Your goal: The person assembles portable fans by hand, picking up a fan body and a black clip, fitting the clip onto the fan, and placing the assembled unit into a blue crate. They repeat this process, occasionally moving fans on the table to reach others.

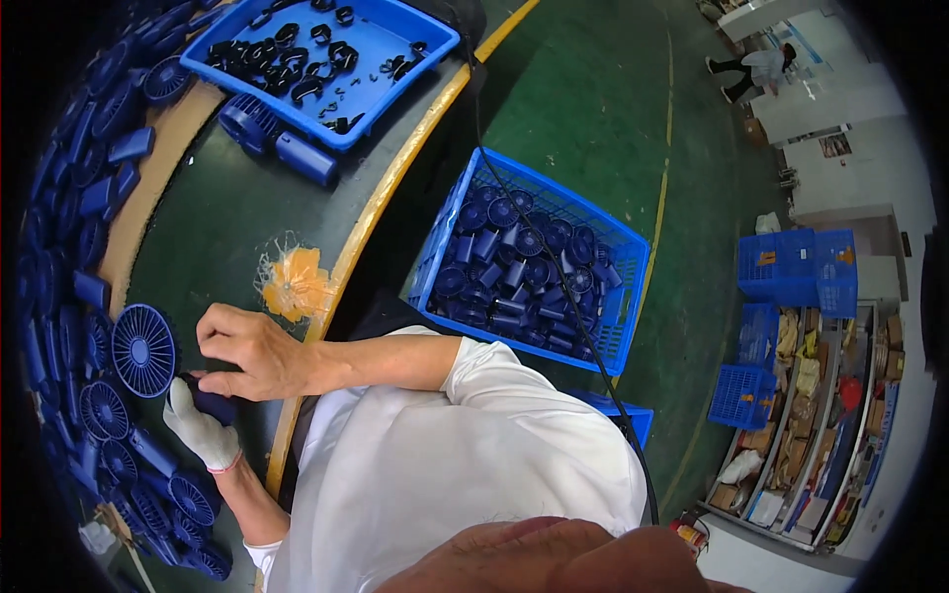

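My right hand (247, 351) is bare and reaches onto the dark green table (227, 212). Its fingers pinch a small dark blue plastic fan part (206, 399). My left hand (201, 430) wears a white glove and presses against the same part from below. A round blue fan grille (143, 350) lies just left of my right fingertips. More blue grilles and fan bodies (94, 405) are packed around both hands. The held part is mostly hidden by my fingers.
A blue tray (395, 25) with several black clips sits at the table's far end, with two blue fan bodies (277, 138) beside it. An orange piece in clear wrap (293, 284) lies near the yellow table edge. On the floor a blue crate (633, 257) holds blue housings. Shelves (811, 415), stacked blue crates (797, 265) and a distant person (756, 64) are to the right.
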`<state>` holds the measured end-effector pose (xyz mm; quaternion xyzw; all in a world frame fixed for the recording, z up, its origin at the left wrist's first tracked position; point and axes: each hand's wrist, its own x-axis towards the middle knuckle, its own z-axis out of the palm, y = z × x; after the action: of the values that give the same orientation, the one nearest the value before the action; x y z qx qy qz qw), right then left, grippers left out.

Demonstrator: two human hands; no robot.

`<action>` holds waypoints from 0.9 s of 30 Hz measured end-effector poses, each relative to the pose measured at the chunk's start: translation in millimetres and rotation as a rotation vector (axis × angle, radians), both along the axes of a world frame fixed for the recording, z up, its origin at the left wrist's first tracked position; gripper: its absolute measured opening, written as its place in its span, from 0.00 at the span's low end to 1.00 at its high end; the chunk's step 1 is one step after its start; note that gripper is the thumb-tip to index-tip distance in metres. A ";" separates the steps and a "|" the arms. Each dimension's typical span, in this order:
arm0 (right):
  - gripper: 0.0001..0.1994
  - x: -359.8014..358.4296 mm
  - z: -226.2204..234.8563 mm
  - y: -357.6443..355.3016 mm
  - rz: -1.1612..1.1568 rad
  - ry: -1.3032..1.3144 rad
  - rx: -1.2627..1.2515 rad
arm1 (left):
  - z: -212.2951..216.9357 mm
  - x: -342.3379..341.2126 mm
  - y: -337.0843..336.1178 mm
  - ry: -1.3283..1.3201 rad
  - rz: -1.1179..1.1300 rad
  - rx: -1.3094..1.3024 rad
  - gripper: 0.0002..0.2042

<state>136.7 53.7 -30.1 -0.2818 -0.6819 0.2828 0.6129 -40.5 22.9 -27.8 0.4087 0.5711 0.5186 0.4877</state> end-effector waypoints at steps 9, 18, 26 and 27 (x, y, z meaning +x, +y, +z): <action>0.28 -11.8 13.5 11.5 0.424 0.346 -1.329 | 13.0 31.2 -3.7 -0.416 -0.093 -0.234 0.23; 0.29 -20.2 8.5 13.9 0.563 0.509 -1.181 | 39.9 40.2 2.8 -0.304 -0.153 -0.232 0.32; 0.12 -15.2 35.0 2.9 0.255 0.206 -0.756 | 32.3 44.4 -4.6 -0.287 -0.223 -0.164 0.32; 0.11 -13.2 36.4 2.7 0.246 0.161 -0.765 | 28.4 45.7 -5.5 -0.287 -0.191 -0.195 0.31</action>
<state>123.5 56.5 6.3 -0.3828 -0.5057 0.6085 0.4769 5.2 17.4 0.6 0.3338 0.5018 0.4649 0.6486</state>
